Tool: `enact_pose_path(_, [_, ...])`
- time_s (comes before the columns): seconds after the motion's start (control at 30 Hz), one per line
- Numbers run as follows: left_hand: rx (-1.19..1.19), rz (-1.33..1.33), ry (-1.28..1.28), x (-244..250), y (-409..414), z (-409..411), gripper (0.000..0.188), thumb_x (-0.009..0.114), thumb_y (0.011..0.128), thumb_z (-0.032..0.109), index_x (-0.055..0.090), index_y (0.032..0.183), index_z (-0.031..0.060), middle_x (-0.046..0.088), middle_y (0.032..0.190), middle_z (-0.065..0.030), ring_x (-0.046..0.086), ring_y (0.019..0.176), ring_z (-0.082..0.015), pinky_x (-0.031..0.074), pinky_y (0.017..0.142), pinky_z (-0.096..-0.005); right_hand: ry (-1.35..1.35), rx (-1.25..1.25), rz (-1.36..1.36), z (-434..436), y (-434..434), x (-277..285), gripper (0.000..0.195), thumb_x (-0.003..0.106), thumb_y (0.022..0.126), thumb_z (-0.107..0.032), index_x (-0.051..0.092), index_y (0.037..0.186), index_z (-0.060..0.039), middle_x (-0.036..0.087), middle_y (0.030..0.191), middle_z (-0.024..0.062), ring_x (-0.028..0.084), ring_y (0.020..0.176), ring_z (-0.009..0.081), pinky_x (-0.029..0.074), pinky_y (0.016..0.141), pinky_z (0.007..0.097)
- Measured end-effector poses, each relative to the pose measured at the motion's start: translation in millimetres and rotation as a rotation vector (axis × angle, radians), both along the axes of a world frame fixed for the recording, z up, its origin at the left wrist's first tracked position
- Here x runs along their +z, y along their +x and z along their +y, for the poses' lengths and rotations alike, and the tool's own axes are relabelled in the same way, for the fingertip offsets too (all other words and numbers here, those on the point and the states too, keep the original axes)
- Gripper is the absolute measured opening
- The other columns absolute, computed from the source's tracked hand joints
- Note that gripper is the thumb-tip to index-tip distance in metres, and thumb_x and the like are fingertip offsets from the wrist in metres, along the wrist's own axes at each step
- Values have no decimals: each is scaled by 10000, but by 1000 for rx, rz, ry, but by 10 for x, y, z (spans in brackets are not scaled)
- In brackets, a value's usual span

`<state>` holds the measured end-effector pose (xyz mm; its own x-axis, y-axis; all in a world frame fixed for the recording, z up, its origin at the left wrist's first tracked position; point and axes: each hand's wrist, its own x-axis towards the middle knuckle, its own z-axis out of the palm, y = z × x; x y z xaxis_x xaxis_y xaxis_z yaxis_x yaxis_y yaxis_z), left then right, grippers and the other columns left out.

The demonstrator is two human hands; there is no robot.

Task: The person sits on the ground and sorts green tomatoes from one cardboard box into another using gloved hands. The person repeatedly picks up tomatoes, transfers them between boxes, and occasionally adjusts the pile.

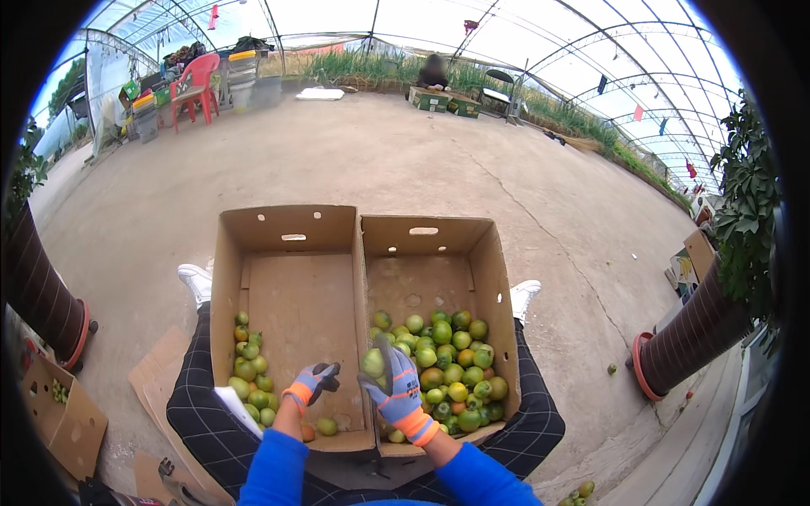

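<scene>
Two open cardboard boxes stand side by side between my legs. In the right box (436, 272) lies a heap of green tomatoes (453, 373), some turning yellow or orange. Over its left edge, my right hand (398, 389), in a grey-and-orange work glove, is closed around a green tomato (373, 362). My left hand (314, 382), gloved alike, hovers inside the left box (304, 297) with its dark fingertips apart and nothing seen in them. A column of tomatoes (250, 365) runs along that box's left wall, and a few more lie below my left hand.
Flat cardboard (161, 379) and a holed carton (66, 411) lie to my left. Potted plants in tall brown pots (693, 322) flank me. Loose tomatoes (579, 493) rest on the concrete floor at lower right. A person (433, 73) sits behind green cartons (430, 100) far ahead.
</scene>
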<state>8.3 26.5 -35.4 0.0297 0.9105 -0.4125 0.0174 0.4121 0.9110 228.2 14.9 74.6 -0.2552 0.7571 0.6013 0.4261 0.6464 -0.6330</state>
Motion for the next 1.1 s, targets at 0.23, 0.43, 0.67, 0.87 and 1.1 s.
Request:
enact_pose_path(0.23, [-804, 1131, -474, -331, 16, -82, 571, 587, 819, 530, 659, 1198, 110, 618, 1267, -132, 586, 1171, -308, 462, 927, -452, -187, -240, -198, 844, 123, -268, 748, 726, 802, -291, 392, 1436, -76, 554, 1283, 196, 525, 1157, 358, 393, 1015, 415])
enact_pose_path(0.43, [-926, 1111, -506, -209, 253, -66, 397, 526, 873, 308, 674, 1158, 75, 625, 1258, -121, 590, 1168, -306, 467, 929, -458, -202, -341, -579, 1200, 99, -578, 796, 625, 834, -503, 338, 1473, -125, 573, 1283, 137, 514, 1197, 325, 216, 1117, 496])
enact_pose_path(0.67, [-1151, 1167, -372, -278, 394, -155, 355, 564, 849, 256, 690, 1129, 78, 660, 1184, -124, 617, 1115, -324, 482, 880, -484, -296, -400, -750, 1246, 73, -715, 809, 584, 843, -532, 337, 1463, -75, 576, 1282, 141, 468, 1250, 318, 189, 1127, 524])
enact_pose_path(0.87, [-1089, 1232, -223, -311, 400, -108, 377, 555, 864, 296, 690, 1146, 85, 654, 1202, -133, 618, 1118, -316, 483, 903, -440, -170, -428, -620, 1145, 133, -743, 800, 575, 851, -528, 347, 1449, -49, 519, 1345, 143, 445, 1266, 319, 202, 1123, 526])
enact_pose_path(1.1, [-462, 236, -195, 248, 92, -28, 560, 580, 894, 524, 651, 1144, 28, 713, 1000, -128, 680, 943, -255, 499, 861, -388, 60, -195, -247, 475, 137, -259, 705, 662, 837, -354, 409, 1401, -16, 513, 1339, 165, 444, 1265, 319, 238, 1112, 504])
